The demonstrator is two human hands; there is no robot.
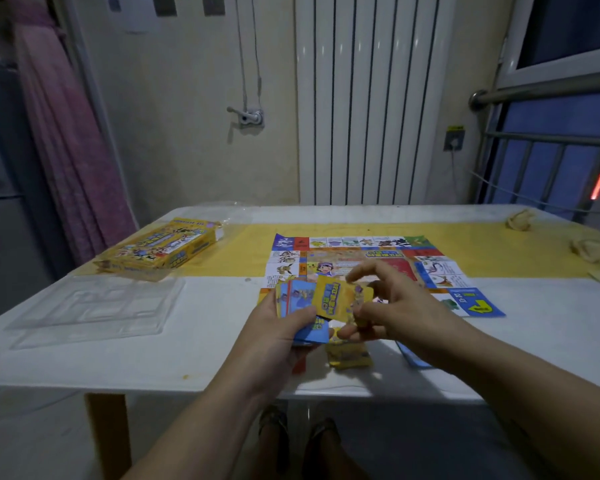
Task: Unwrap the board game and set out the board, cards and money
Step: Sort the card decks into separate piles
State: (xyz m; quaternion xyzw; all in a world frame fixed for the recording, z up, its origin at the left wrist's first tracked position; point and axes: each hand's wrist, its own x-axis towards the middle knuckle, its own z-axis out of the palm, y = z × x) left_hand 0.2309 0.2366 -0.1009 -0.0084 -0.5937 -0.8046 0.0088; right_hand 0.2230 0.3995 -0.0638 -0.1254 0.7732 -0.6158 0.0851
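Left hand (280,329) grips blue cards (300,299), fingers curled; right hand (400,306) fingers pinch a yellow card (335,301) above the board (361,252)

tray (94,308): clear glossy plastic (moulded); board (357,258): printed paper; table (194,348): smooth white

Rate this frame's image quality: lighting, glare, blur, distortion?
Head view: dim, bluish light; wide-angle lean in the window frame; glare streaks on the radiator; left hand, right hand and the cards they hold slightly soft; board print hardly legible.
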